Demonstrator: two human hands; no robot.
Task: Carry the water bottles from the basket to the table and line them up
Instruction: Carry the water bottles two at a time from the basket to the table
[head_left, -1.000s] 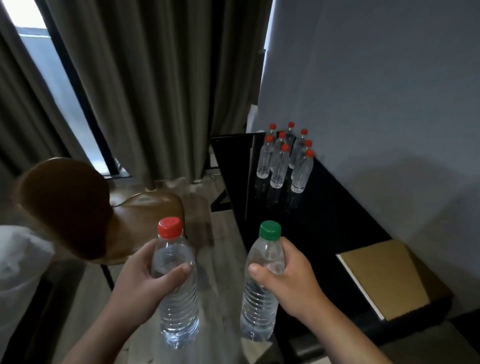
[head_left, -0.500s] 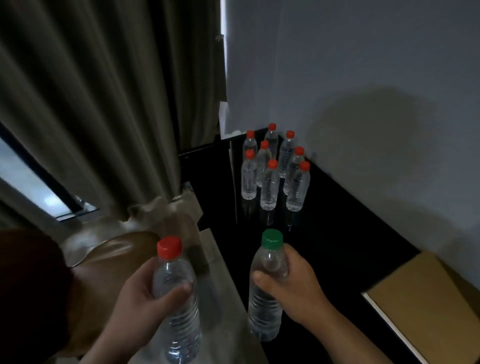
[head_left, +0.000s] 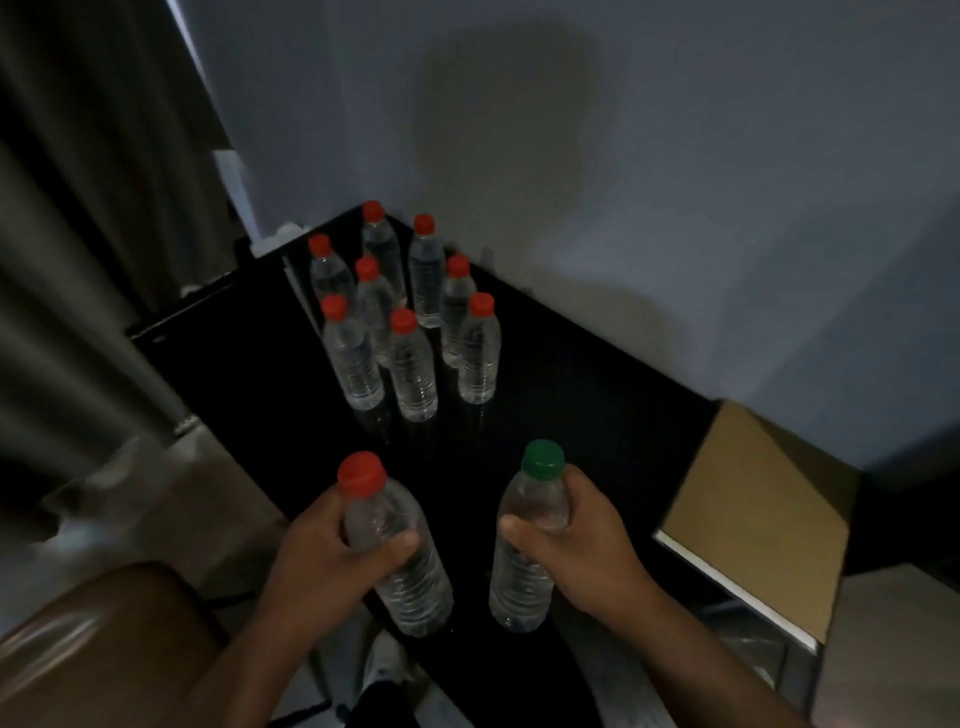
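My left hand (head_left: 322, 558) grips a clear water bottle with a red cap (head_left: 400, 561) around its upper body. A second clear bottle with a green cap (head_left: 530, 545) is held upright in my right hand (head_left: 576, 551). Both bottles hang over the near part of the black table (head_left: 571, 405). Further back on the table, several red-capped water bottles (head_left: 405, 317) stand upright in three rows near the wall corner. The basket is out of view.
A tan box (head_left: 753, 509) lies on the table's right end. A brown chair (head_left: 98, 649) sits at the lower left, and grey curtains (head_left: 88, 234) hang at the left. A grey wall (head_left: 623, 182) backs the table.
I have stepped closer to the table and turned right. Both hands with their bottles now hang over the table's near part, and the standing bottles look nearer.
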